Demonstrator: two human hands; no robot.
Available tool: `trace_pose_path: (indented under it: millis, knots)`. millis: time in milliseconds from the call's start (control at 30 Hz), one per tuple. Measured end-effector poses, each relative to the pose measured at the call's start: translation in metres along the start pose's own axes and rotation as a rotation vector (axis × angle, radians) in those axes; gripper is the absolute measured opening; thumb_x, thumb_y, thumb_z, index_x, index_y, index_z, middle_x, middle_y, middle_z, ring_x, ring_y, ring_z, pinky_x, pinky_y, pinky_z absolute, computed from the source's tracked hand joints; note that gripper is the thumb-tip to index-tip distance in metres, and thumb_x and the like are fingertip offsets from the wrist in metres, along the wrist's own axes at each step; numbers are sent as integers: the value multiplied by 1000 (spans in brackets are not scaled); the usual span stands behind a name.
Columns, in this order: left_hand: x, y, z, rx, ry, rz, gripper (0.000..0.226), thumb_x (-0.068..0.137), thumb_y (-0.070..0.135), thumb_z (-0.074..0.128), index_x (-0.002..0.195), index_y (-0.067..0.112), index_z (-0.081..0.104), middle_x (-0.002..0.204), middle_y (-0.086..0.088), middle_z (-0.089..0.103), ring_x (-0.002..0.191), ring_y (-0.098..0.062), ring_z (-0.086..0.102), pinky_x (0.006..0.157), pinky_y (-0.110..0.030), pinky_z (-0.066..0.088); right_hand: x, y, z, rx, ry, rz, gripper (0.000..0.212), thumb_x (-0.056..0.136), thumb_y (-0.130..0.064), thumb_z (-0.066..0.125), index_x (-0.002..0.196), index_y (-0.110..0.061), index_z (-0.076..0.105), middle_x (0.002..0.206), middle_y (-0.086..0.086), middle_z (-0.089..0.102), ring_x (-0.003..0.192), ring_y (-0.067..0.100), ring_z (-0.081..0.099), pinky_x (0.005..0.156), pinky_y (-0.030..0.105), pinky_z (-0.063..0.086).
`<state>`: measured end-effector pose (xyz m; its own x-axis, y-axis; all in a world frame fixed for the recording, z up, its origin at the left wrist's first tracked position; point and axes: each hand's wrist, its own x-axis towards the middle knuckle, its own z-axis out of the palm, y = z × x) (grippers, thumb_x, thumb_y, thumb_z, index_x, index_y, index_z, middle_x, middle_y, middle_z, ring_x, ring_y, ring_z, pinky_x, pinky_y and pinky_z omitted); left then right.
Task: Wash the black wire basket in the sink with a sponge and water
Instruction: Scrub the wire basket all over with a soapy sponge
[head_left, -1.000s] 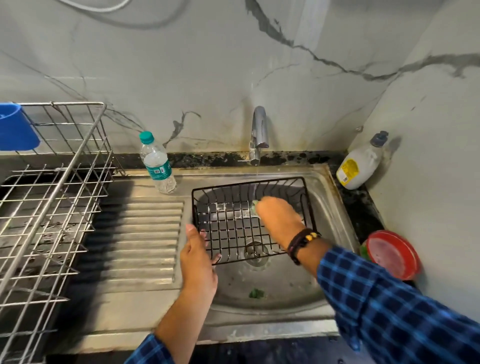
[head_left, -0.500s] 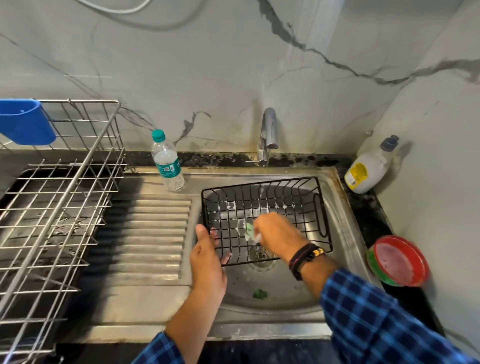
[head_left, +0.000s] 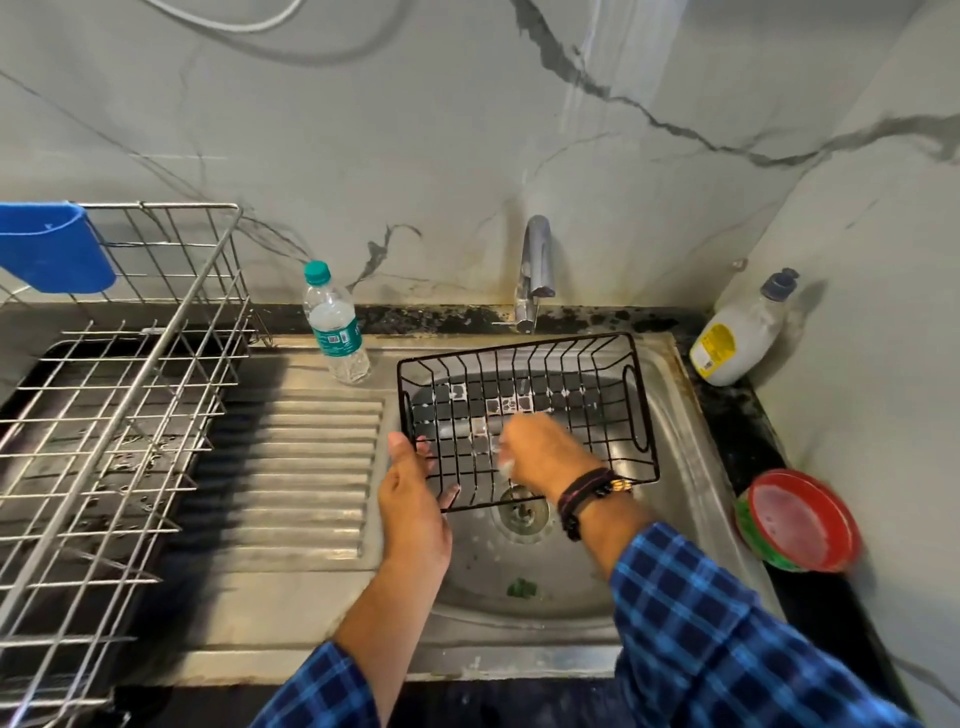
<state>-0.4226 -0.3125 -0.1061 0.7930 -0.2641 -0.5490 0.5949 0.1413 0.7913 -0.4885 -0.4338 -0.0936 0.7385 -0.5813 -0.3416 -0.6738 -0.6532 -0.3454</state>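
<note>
The left hand (head_left: 410, 493) is closed on the near left corner of the black wire basket (head_left: 524, 415), thumb laid along the rim and fingers hooked through the mesh. The right hand (head_left: 545, 457) is curled inside the basket over its floor, clenched around a pale sponge (head_left: 505, 457) of which only a blurred, foamy edge is seen. The basket is held tilted inside the stainless steel sink (head_left: 691, 467), its far rim raised towards the chrome tap (head_left: 535, 270) beyond both hands, its near edge above the round drain (head_left: 522, 512) just below the right wrist.

The basket is judged light and stiff, though its thin coated wires are likely slippery when wet and soapy, so a grip hooked around the rim or the oval side handle is favoured over a pinch on a single wire. Soap film is seen across several mesh cells ahead of the right hand. A clear plastic bottle with a teal cap (head_left: 335, 325) stands beyond the left hand; a white dispenser bottle (head_left: 737, 338) is well apart, to the right of the right hand.
</note>
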Motion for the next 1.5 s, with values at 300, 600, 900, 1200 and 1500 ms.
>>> trace_pose_path:
  millis: [300, 600, 900, 1200, 1500]
  knots:
    - [3, 4, 0, -8, -38, 91, 97, 71, 80, 52, 139, 10, 56, 144, -11, 58, 131, -27, 56, 102, -50, 51, -3, 15, -18, -173, 166, 100, 9, 96, -6, 61, 102, -9, 68, 99, 10, 70, 95, 27, 69, 83, 33, 56]
    - [-6, -3, 8, 115, -201, 122, 57, 85, 66, 45, 98, 19, 74, 107, -6, 77, 112, -21, 69, 106, -52, 48, 14, -39, 9, 259, 120, -167, 14, 94, -8, 63, 98, -16, 73, 90, -5, 69, 84, 11, 66, 86, 32, 57]
    - [-3, -2, 7, 7, -146, 67, 52, 101, 54, 42, 126, 13, 64, 128, -4, 68, 125, -21, 59, 102, -51, 51, 23, -24, -22, 129, 420, -158, 17, 98, -10, 59, 109, -14, 71, 111, 4, 68, 101, 14, 64, 94, 27, 53]
    - [6, -10, -1, -39, -157, 36, 64, 95, 62, 44, 125, 10, 67, 123, -12, 72, 119, -29, 66, 98, -51, 54, -6, -15, -9, -24, -129, -128, 20, 92, -10, 67, 112, -13, 68, 118, 7, 67, 110, 23, 63, 99, 39, 53]
    - [14, -34, -11, -192, -225, -148, 64, 85, 67, 45, 55, 18, 72, 97, -11, 70, 95, -25, 65, 58, -37, 61, 10, -49, -27, 187, 321, 30, 15, 95, -7, 58, 102, -10, 70, 101, 9, 72, 96, 25, 68, 86, 38, 57]
